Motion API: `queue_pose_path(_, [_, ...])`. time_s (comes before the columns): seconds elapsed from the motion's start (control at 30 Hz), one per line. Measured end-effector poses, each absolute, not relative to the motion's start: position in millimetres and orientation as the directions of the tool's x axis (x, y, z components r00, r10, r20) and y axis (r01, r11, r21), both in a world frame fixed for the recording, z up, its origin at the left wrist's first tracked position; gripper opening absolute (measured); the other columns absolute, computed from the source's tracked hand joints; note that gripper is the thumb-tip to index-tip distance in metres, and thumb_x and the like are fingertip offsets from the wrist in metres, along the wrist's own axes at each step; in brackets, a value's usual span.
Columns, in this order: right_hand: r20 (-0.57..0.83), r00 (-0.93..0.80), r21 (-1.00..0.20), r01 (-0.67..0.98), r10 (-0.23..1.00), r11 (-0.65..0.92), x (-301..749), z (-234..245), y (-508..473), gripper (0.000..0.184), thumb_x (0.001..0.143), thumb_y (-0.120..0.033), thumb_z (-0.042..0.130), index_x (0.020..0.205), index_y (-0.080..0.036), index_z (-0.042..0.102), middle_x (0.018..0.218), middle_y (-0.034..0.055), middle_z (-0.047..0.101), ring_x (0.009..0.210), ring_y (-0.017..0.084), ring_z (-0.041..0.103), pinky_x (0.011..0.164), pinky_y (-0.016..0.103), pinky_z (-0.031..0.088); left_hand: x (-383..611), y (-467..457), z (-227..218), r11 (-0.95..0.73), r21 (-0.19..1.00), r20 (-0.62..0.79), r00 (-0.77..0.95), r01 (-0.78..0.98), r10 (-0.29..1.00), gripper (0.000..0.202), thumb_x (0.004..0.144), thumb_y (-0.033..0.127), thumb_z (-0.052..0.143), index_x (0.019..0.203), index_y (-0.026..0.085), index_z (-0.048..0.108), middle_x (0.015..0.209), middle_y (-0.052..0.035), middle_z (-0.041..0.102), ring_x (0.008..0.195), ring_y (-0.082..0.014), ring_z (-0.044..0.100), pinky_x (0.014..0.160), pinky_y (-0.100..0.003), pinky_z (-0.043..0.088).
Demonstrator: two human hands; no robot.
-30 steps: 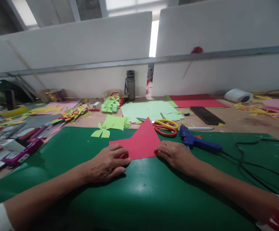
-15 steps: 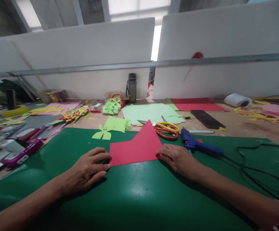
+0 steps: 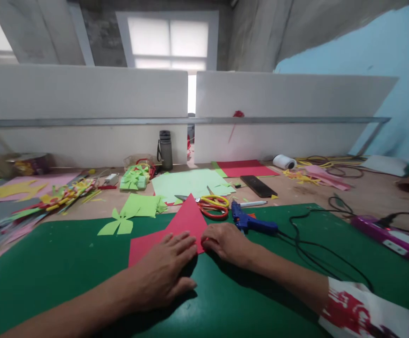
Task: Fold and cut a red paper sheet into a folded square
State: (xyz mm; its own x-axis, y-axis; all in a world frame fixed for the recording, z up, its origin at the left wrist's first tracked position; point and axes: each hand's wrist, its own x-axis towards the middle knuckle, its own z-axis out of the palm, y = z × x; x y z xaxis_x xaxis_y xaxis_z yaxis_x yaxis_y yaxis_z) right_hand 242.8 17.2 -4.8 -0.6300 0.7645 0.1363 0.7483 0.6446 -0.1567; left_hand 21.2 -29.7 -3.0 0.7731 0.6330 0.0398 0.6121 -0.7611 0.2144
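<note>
Okay, biggest first: the worktop [image 3: 326, 199] runs across the middle of the frame, with a green mat [image 3: 232, 300] filling most of the bottom. On that mat, around the center, lies the red paper [image 3: 186, 223], folded by the look of it, its pointed peak aimed up the frame. Left hand [image 3: 171, 265] is palm down, fingers a bit spread over the lower part of the paper, thumb out to the side. Right hand [image 3: 228, 241] has its fingertips bunched, pretty much pinching the lower right corner. Imo that split works for a clean fold: one hand pins, the other does the fine bit. I'd line the edges up before leaning on the crease, press from the middle outward, and go easy since the mat looks slick. Smaller stuff: blue glue gun [image 3: 258, 226] right of center, scissors [image 3: 215, 217] just beside it, blades near the peak, so watch for snags there
</note>
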Motion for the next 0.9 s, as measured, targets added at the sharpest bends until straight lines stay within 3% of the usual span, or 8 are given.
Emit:
queue_pose_path(0.13, [0.158,-0.431,-0.128,0.883,0.888,0.451,263,25,53,0.021,0.094,-0.028,0.046,0.099,-0.016,0.062,0.098,0.0047,0.065,0.089,0.017,0.06,0.08,0.034,0.048,36,-26,-10,-0.755,0.298,-0.038,0.797,0.584,0.602,0.065,0.093,0.055,0.032,0.146,0.018,0.024,0.152,-0.012,0.018,0.139,-0.0327,0.015,0.11,-0.058,0.02])
queue_pose_path(0.2, [0.134,-0.309,-0.115,0.939,0.941,0.325,276,38,79,0.03,0.091,-0.033,0.054,0.115,-0.017,0.056,0.115,0.0077,0.058,0.096,0.02,0.059,0.081,0.041,0.051,33,-25,-14,-0.751,0.33,-0.015,0.799,0.572,0.601,0.062,0.094,0.054,0.03,0.146,0.021,0.023,0.152,-0.0096,0.016,0.14,-0.031,0.012,0.11,-0.057,0.018])
queue_pose_path(0.33, [0.03,-0.151,-0.113,0.982,0.988,0.154,292,45,118,0.03,0.09,-0.032,0.055,0.117,-0.018,0.055,0.119,0.0084,0.056,0.098,0.021,0.059,0.082,0.04,0.051,28,-27,-16,-0.739,0.36,0.018,0.788,0.569,0.615,0.059,0.094,0.051,0.036,0.144,0.022,0.029,0.151,-0.0089,0.02,0.139,-0.0316,0.014,0.11,-0.059,0.019])
queue_pose_path(0.57, [-0.091,-0.056,-0.136,0.99,0.994,0.044,275,30,133,0.032,0.09,-0.032,0.055,0.118,-0.018,0.054,0.118,0.0081,0.056,0.099,0.021,0.059,0.081,0.041,0.051,31,-27,-15,-0.721,0.38,0.02,0.775,0.579,0.632,0.057,0.092,0.045,0.042,0.144,0.025,0.029,0.15,-0.0078,0.023,0.138,-0.0333,0.017,0.109,-0.061,0.022])
queue_pose_path(0.77, [-0.124,-0.055,-0.203,0.979,0.991,0.029,269,28,149,0.032,0.089,-0.033,0.056,0.117,-0.016,0.056,0.119,0.0076,0.057,0.098,0.022,0.059,0.08,0.04,0.051,33,-25,-16,-0.692,0.356,-0.017,0.745,0.628,0.667,0.062,0.092,0.047,0.041,0.145,0.019,0.027,0.151,-0.0108,0.016,0.139,-0.0338,0.012,0.109,-0.061,0.019])
queue_pose_path(0.9, [-0.135,-0.024,-0.181,0.984,0.991,0.0,268,29,155,0.033,0.089,-0.032,0.056,0.118,-0.015,0.055,0.118,0.0089,0.056,0.098,0.022,0.059,0.081,0.041,0.051,32,-28,-14,-0.673,0.368,-0.052,0.736,0.642,0.675,0.062,0.092,0.047,0.04,0.145,0.018,0.027,0.151,-0.0105,0.016,0.139,-0.0332,0.011,0.109,-0.061,0.017])
